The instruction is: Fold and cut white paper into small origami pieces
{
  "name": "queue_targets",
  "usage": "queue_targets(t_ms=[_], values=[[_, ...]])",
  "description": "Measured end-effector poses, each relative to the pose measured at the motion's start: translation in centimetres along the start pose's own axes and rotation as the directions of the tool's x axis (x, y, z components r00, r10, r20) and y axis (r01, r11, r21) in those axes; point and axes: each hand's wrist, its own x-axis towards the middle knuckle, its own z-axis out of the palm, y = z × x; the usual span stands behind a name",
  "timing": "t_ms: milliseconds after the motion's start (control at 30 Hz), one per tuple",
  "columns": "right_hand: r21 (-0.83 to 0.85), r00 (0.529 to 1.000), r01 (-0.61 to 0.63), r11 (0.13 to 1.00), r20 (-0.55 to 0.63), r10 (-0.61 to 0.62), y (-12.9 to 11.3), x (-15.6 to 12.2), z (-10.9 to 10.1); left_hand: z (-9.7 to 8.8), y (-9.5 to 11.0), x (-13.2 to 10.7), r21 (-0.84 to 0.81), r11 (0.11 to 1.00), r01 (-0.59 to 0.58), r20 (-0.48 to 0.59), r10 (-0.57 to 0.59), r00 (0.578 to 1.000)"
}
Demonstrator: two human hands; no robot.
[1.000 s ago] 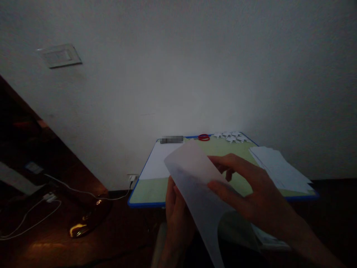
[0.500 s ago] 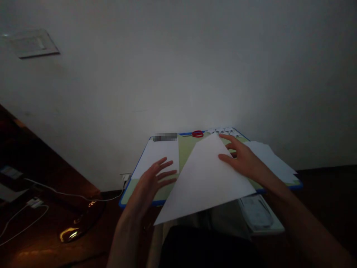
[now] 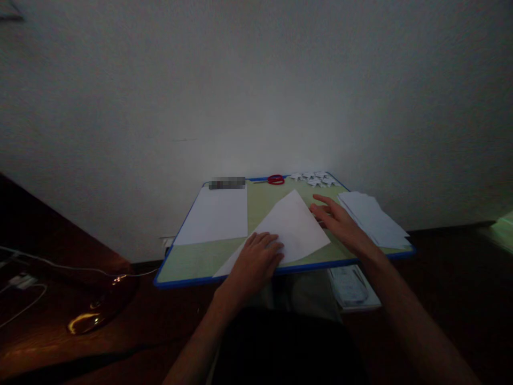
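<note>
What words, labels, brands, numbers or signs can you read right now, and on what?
None can be read.
White paper under the left hand: no text visible.
Pixelated strip at the back left of the table: masked, unreadable.
Pale item below: too blurred to tell.

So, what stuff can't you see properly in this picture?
All in the head view:
- Part of the white paper: hidden under the left hand.
- What the gray thing at the back left of the table is: blurred into squares.
- The rest of the wall plate: cut off by the picture's top left corner.
- How the small white shapes are folded: too small to tell.
</note>
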Motion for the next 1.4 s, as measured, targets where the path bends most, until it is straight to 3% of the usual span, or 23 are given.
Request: queue_targets(t_ms=[167, 300, 533, 700, 900, 1067, 1400], values=[[0.298, 0.997, 0.078, 0.951, -0.033, -0.071, 1.8, -2.2, -0.1, 0.0, -0.8, 0.6, 0.037, 0.994, -0.105, 0.055, 0.103, 0.993], [0.233, 0.993, 0.117, 0.966, -0.044, -0.110, 2.5, -3.2, -0.2, 0.1, -0.8, 0.7, 0.003, 0.983, -0.183, 0.092, 0.182, 0.979], [0.249, 0.990, 0.119, 0.961, 0.042, -0.133, 3.2, -4.1, 0.0, -0.1, -0.6, 0.9, -0.009, 0.981, -0.196, 0.077, 0.196, 0.978], [0.180, 0.989, 0.142, 0.973, 0.011, -0.146, 3.6, -4.3, 0.6, 0.1, -0.7, 1.1, -0.056, 0.973, -0.223, 0.045, 0.226, 0.973], [0.124, 0.983, 0.171, 0.977, 0.049, -0.178, 3.9, -4.4, 0.7, 0.0, -0.5, 1.1, -0.057, 0.968, -0.244, 0.088, 0.248, 0.965], [-0.108, 0.955, 0.297, 0.949, 0.009, -0.298, 4.3, -4.6, 0.1, -0.1, -0.9, 0.9, -0.058, 0.965, -0.256, 0.131, 0.262, 0.956], [-0.229, 0.849, 0.513, 0.827, 0.280, -0.449, 3.3, -4.1, -0.4, -0.5, -1.5, 0.8, -0.054, 0.947, -0.316, 0.148, 0.321, 0.935]])
